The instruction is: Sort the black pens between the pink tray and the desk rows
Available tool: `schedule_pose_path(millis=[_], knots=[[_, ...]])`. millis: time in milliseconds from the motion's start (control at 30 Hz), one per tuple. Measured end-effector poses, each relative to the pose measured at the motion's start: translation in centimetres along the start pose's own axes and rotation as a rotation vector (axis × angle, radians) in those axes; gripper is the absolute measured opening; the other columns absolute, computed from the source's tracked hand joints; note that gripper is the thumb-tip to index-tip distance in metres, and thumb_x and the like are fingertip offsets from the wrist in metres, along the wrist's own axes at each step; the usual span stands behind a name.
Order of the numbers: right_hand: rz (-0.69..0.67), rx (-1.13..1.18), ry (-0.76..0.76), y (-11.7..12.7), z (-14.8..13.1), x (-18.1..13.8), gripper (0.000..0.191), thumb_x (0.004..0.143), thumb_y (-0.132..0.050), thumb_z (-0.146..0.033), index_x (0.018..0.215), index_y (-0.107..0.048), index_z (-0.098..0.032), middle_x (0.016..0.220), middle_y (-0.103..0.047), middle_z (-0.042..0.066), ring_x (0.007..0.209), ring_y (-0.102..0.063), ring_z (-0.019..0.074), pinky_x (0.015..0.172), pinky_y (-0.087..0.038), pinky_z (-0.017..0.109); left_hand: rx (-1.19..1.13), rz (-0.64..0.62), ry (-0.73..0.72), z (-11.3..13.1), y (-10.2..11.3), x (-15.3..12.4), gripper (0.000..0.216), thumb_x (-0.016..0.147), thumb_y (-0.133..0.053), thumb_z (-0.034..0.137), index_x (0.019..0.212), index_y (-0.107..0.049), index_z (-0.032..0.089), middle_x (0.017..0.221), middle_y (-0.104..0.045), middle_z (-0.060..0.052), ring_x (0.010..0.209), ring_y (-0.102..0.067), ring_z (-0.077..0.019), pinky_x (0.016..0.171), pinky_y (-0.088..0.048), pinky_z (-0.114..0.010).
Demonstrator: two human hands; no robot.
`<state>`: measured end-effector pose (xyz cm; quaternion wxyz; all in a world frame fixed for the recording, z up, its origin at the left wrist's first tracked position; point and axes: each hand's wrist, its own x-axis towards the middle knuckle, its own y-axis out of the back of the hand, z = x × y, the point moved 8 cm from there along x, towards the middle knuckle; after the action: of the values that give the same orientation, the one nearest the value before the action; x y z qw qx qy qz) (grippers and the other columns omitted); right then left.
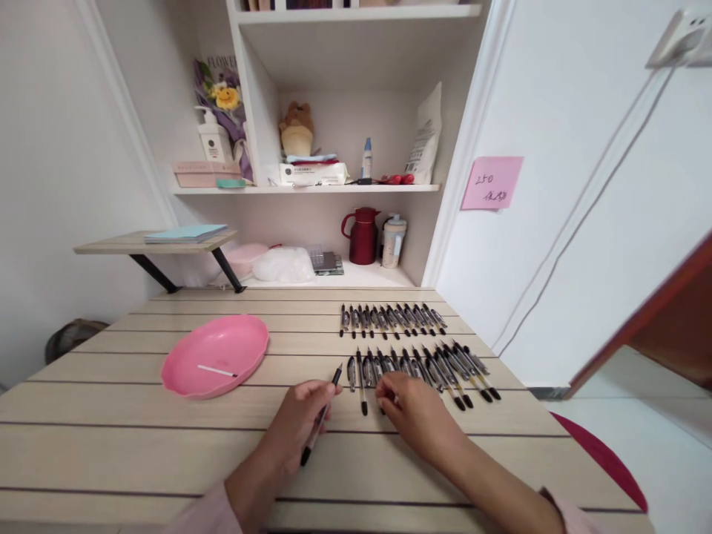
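Note:
My left hand (297, 426) is closed round a black pen (321, 417) that points up and away from me above the wooden table (111, 437). My right hand (414, 411) rests with curled fingers on the near row of black pens (439, 367), at its left end; whether it grips one I cannot make out. A second row of pens (389, 319) lies further back. A pink plate (216, 356) to the left holds one thin white refill (216, 370).
Behind the table stands a white shelf unit with a red jug (363, 236), a bottle, bags and a plush toy. A small side shelf (156, 241) carries notebooks. A pink note (491, 182) sticks to the right wall. A red seat edge (606, 460) shows at right.

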<state>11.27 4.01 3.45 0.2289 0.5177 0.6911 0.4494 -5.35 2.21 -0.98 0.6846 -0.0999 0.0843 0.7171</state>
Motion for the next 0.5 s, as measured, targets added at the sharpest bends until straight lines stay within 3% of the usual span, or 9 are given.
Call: schedule_pose_path(millis=[200, 333, 500], knots=[[0.008, 0.191, 0.058, -1.9, -0.6, -3.1, 0.015, 0.07, -0.043, -0.009, 0.07, -0.055, -0.019, 0.072, -0.059, 0.0, 0.065, -0.052, 0.0113, 0.059, -0.032, 0.02, 0.557, 0.12, -0.19, 2.8, 0.3, 3.8, 0.019, 0.072, -0.046, 0.031, 0.075, -0.057, 0.015, 0.05, -0.048, 0.005, 0.044, -0.043, -0.0086, 0.044, -0.03, -0.019], [-0.007, 0.214, 0.077, -3.4, -0.7, -3.9, 0.016, 0.07, -0.043, -0.01, 0.072, -0.055, -0.02, 0.073, -0.06, -0.001, 0.067, -0.053, 0.0106, 0.06, -0.033, 0.019, 0.721, 0.182, -0.208, 2.9, 0.1, 6.2, 0.014, 0.071, -0.046, 0.027, 0.071, -0.055, 0.016, 0.051, -0.051, 0.003, 0.046, -0.049, -0.0116, 0.046, -0.029, -0.021], [-0.046, 0.211, 0.062, -3.8, -0.5, -4.0, 0.016, 0.071, -0.042, -0.011, 0.072, -0.056, -0.019, 0.076, -0.061, -0.001, 0.07, -0.055, 0.011, 0.062, -0.033, 0.019, 0.934, 0.257, -0.28, 3.8, -0.3, 7.4, 0.009, 0.067, -0.052, 0.025, 0.067, -0.057, 0.019, 0.068, -0.063, -0.003, 0.067, -0.054, -0.0169, 0.055, -0.03, -0.024]])
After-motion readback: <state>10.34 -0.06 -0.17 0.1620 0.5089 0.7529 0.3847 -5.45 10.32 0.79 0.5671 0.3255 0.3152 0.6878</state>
